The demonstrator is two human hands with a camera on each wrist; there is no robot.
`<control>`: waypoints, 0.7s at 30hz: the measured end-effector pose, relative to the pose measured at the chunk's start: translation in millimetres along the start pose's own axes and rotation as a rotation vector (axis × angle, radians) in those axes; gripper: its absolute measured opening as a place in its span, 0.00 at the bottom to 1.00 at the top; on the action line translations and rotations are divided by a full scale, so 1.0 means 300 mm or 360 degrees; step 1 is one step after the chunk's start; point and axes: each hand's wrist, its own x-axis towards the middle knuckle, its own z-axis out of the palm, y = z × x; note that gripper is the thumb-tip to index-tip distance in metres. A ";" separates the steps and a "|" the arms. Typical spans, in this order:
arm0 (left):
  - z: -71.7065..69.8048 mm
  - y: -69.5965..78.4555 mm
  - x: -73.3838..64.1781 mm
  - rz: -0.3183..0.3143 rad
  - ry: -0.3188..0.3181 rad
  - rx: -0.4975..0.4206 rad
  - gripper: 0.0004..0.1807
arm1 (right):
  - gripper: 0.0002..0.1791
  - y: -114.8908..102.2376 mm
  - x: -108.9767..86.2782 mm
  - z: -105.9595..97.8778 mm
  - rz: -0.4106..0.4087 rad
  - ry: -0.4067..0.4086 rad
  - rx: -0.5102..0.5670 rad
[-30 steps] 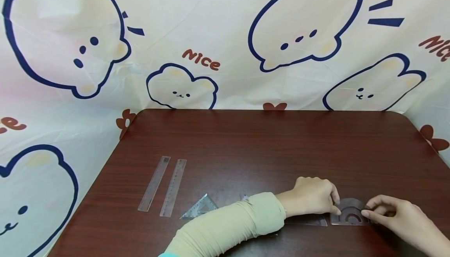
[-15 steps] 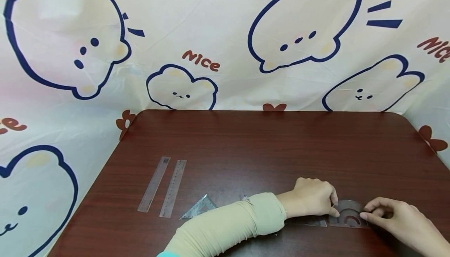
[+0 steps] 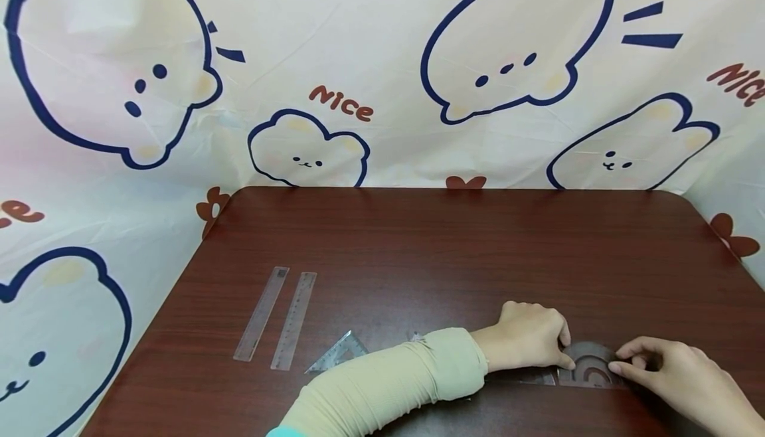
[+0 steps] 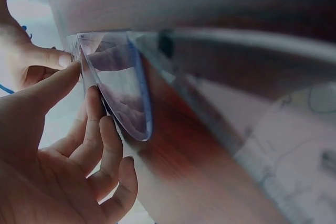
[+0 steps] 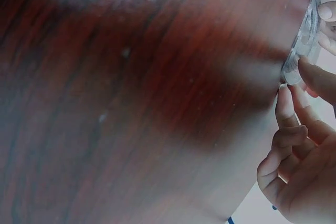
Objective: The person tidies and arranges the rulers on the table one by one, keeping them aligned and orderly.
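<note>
A clear protractor (image 3: pixel 590 356) stands tilted near the right front of the table, between both hands. My left hand (image 3: pixel 532 336) pinches its left end between thumb and fingers; in the left wrist view the protractor (image 4: pixel 123 85) shows its curved rim leaning off the wood. At the other end, my right hand (image 3: pixel 675 370) holds the edge between thumb and fingertips. The right wrist view has the protractor (image 5: pixel 302 51) edge-on. A clear ruled piece (image 3: pixel 540 378) lies just left of it, partly hidden by the left forearm.
Two clear rulers (image 3: pixel 261 314) lie side by side on the left of the brown table (image 3: pixel 418 238). A clear set square (image 3: pixel 339 354) sits in front of them, partly covered by the sleeve (image 3: pixel 394 380). A printed cloth (image 3: pixel 394 58) hangs behind the table.
The protractor has shifted slightly left and toward the near side, with both hands keeping their hold. The right hand has moved a little left along with it.
</note>
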 end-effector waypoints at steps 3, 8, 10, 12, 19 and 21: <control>-0.002 0.001 -0.001 0.0003 0.0024 0.0020 0.14 | 0.10 0.000 -0.002 -0.001 -0.0009 0.0013 -0.0004; 0.000 0.000 -0.004 0.0025 0.0046 0.0024 0.15 | 0.10 0.002 -0.006 0.001 -0.0016 0.0035 -0.0015; 0.002 -0.001 -0.005 0.0036 0.0056 0.0026 0.14 | 0.10 0.002 -0.006 0.002 -0.0008 0.0027 -0.0016; 0.002 -0.004 -0.005 0.0050 0.0061 0.0030 0.14 | 0.11 0.002 -0.005 0.004 -0.0003 0.0021 -0.0017; -0.003 -0.027 -0.022 0.0143 0.0051 0.0032 0.14 | 0.11 0.000 -0.006 0.005 -0.0028 0.0052 -0.0013; -0.006 -0.039 -0.030 0.0173 0.0052 0.0016 0.13 | 0.11 -0.003 -0.008 0.004 -0.0037 0.0071 -0.0013</control>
